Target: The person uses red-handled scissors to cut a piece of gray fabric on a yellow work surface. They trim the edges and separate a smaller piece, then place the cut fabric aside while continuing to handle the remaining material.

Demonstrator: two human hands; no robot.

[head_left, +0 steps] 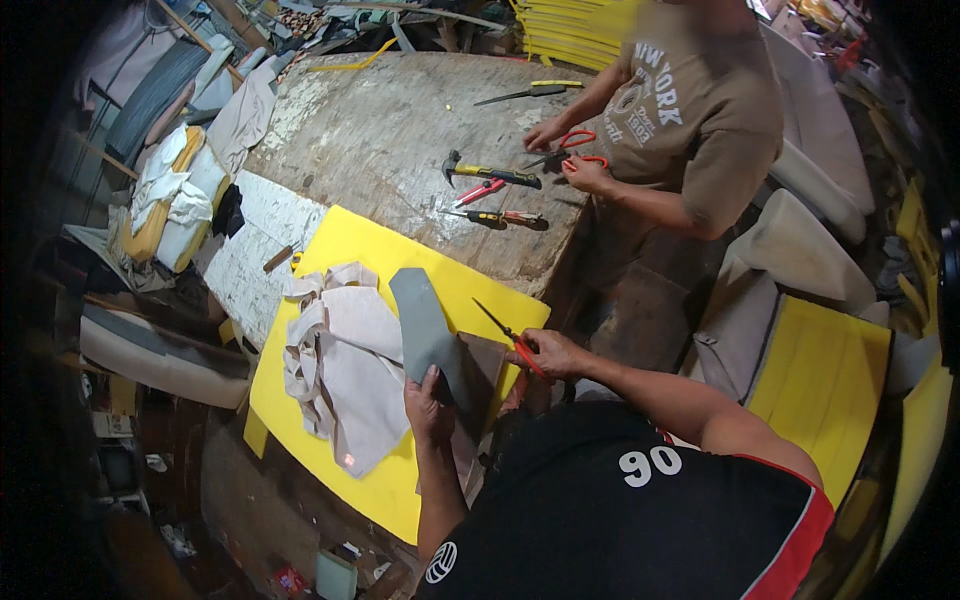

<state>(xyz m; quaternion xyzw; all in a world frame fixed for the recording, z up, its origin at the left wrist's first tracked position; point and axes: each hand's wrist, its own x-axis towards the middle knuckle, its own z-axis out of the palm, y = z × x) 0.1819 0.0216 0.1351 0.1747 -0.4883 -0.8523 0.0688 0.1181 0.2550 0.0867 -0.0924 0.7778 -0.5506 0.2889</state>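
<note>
Pale green box-shaped item (336, 576) low down at the bottom edge; too small and dim to tell whether it holds anything.

Grey piece (425, 315), flat and sheet-like, is over the yellow foam sheet (380, 490). Its lower end is in the left hand (428, 408): fingers closed on it, thumb on top, the rest reaching up past the fingertips. Right hand (550, 356) has its fingers wrapped round the handles of orange-handled scissors (512, 335); blades point up and left, just right of the grey piece, apart from it in this view.

Beige fabric (360, 345) lies on the foam sheet left of the grey piece, partly crumpled, near the left fingers. Foam sheet overlaps the near end of the worktop (350, 130).

Further along the worktop: claw hammer (500, 175), red utility knife (480, 193), yellow-and-black hand tool (485, 216), all side by side. Across the corner, a co-worker (690, 140) in a brown T-shirt grips a second pair of scissors (562, 155).
</note>
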